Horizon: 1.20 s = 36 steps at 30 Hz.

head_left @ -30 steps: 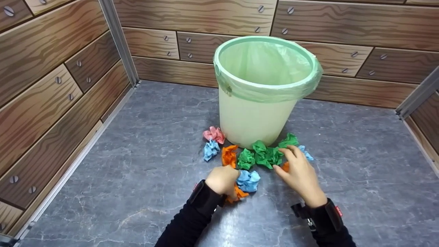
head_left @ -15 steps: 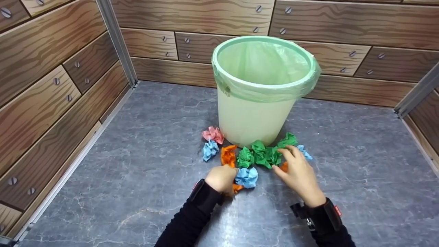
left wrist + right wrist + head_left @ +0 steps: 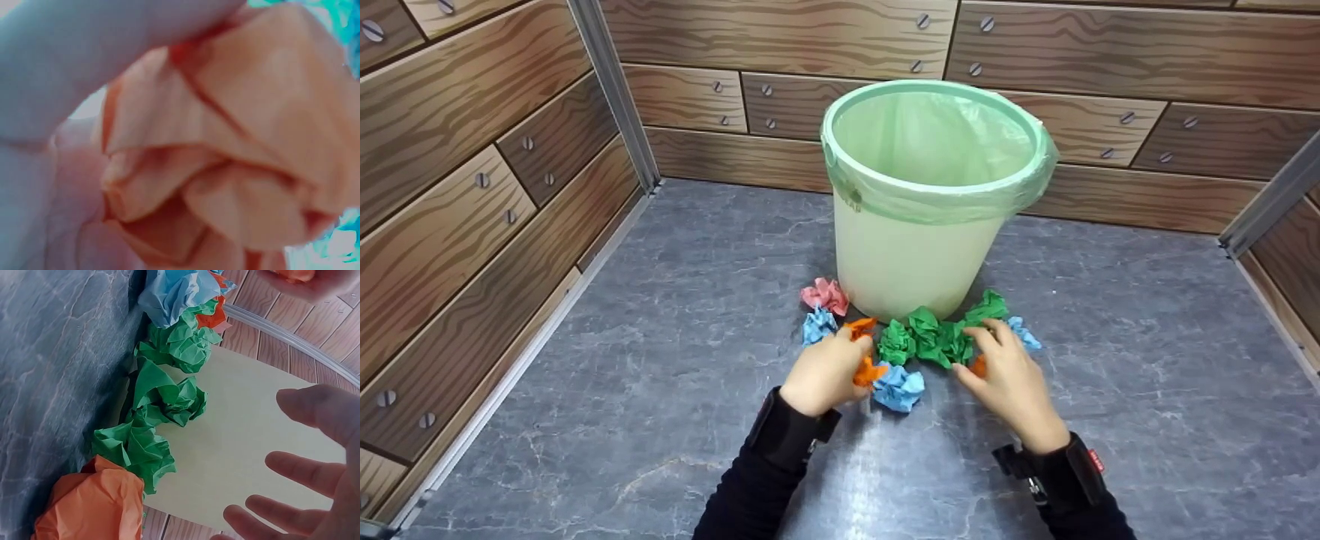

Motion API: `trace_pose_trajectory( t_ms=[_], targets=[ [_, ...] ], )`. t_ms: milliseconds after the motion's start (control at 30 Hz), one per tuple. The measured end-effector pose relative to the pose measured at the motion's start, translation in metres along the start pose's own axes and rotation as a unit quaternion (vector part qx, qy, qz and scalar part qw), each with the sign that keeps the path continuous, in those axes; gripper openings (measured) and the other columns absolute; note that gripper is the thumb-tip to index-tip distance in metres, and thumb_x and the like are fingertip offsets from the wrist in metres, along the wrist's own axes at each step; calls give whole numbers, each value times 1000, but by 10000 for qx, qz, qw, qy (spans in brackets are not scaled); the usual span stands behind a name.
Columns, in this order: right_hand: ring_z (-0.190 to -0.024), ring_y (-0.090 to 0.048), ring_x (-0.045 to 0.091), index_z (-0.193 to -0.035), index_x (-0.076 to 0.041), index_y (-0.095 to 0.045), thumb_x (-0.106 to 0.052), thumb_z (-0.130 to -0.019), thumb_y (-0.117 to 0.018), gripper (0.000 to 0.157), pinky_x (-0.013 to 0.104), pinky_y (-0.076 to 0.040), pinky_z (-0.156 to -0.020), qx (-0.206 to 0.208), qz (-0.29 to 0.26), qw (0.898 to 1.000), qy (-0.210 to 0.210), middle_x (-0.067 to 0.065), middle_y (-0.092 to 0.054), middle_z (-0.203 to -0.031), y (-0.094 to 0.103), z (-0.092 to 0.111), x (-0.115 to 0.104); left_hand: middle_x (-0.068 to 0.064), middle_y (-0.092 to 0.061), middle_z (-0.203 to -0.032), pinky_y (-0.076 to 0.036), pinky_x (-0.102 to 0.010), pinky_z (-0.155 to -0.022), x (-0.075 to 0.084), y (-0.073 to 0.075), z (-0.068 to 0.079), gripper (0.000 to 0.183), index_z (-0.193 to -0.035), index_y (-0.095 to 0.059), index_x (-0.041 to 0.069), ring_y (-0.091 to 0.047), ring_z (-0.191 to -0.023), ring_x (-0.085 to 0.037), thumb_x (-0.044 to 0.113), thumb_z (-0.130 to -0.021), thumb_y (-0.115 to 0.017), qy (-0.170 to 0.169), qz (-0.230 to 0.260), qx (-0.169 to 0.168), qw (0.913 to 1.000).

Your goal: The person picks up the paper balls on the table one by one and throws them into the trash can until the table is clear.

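Note:
In the head view my left hand [image 3: 823,375] holds a crumpled orange paper ball [image 3: 870,373] beside a blue paper ball [image 3: 898,388]. The same orange paper [image 3: 225,140], gripped between fingers and thumb, fills the left wrist view. Another orange ball [image 3: 861,327] lies just beyond that hand, partly covered by it. My right hand [image 3: 1011,384], fingers spread and holding nothing, is close by a row of green paper balls [image 3: 924,336]. An orange ball [image 3: 979,366] is partly hidden behind its thumb; it shows larger in the right wrist view as an orange paper ball [image 3: 93,503].
A pale green bin [image 3: 911,255] with a translucent liner folded over its rim stands behind the paper. At its left foot lie a pink ball [image 3: 825,296] and a blue ball [image 3: 818,325]. Another blue ball [image 3: 1024,333] lies right. Wood-patterned walls [image 3: 690,97] enclose the grey floor [image 3: 660,360].
My left hand has picked up the orange ball from beside the blue one and moved up and slightly left with it. The right hand has stayed nearly still.

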State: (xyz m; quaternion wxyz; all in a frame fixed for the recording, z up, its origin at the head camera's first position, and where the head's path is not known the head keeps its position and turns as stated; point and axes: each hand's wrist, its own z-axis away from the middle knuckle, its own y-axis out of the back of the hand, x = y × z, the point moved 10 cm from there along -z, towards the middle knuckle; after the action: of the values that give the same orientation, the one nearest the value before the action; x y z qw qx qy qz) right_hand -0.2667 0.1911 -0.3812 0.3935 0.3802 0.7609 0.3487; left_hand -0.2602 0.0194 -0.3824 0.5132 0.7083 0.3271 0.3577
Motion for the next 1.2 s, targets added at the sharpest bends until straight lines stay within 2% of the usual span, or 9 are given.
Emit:
trace_pose_trajectory(
  t_ms=[167, 333, 667, 833, 967, 1100, 1200],
  targets=[
    [-102, -47, 37, -111, -1, -56, -21, -70, -73, 49, 49, -46, -69, -26, 49, 10000, 21, 24, -44, -117, 0, 0, -1, -2, -43, -80, -42, -29, -51, 5, 22, 2, 38, -88, -51, 11, -47, -68, -19, 28, -65, -75, -205, 25, 654, 9976],
    [-102, -47, 37, -111, -1, -56, -20, -70, -73, 48, 49, -46, -69, 28, 57, 10000, 65, 24, -45, -117, 1, 1, -3, -2, -45, -83, -43, -27, -54, 9, 39, 4, 38, -94, -53, 10, -45, -72, -17, 27, -67, -74, -398, -6, 1308, 9906],
    [-99, -48, 37, -110, -2, -57, -20, -70, -73, 47, 48, -47, -67, 21, 114, 9998, 140, 23, -45, -116, 0, 1, -6, -4, -49, -92, -46, -27, -58, 14, 53, 3, 37, -97, -54, 11, -48, -77, -17, 25, -69, -72, -575, 49, 1870, 9807],
    [-98, -49, 36, -110, -1, -56, -19, -70, -74, 47, 47, -47, -66, -1, 118, 9998, 158, 24, -45, -116, 0, 1, -6, -6, -51, -101, -48, -27, -61, 17, 66, -10, 36, -100, -56, 10, -50, -85, -18, 25, -71, -70, -776, 117, 2243, 9714],
    [-98, -49, 36, -110, -1, -57, -19, -70, -74, 47, 46, -47, -68, -12, 157, 9998, 129, 24, -45, -116, 0, 2, -6, -8, -54, -104, -49, -26, -64, 24, 91, -27, 36, -101, -57, 7, -52, -90, -19, 26, -72, -68, -1131, 155, 2645, 9576],
    [-95, -50, 33, -111, -2, -56, -20, -71, -73, 47, 44, -47, -67, -88, 159, 9998, 89, 23, -45, -118, -1, 1, -6, -9, -55, -106, -50, -25, -63, 28, 128, -44, 37, -102, -57, 4, -52, -92, -19, 27, -74, -67, -1432, 272, 3074, 9404],
    [-94, -50, 32, -112, -3, -56, -20, -72, -72, 47, 42, -47, -65, -121, 168, 9998, 59, 22, -44, -119, -1, 2, -6, -11, -54, -110, -49, -26, -71, 29, 158, -57, 42, -106, -56, 2, -52, -97, -21, 27, -75, -68, -1444, 515, 3230, 9339]
  ],
)
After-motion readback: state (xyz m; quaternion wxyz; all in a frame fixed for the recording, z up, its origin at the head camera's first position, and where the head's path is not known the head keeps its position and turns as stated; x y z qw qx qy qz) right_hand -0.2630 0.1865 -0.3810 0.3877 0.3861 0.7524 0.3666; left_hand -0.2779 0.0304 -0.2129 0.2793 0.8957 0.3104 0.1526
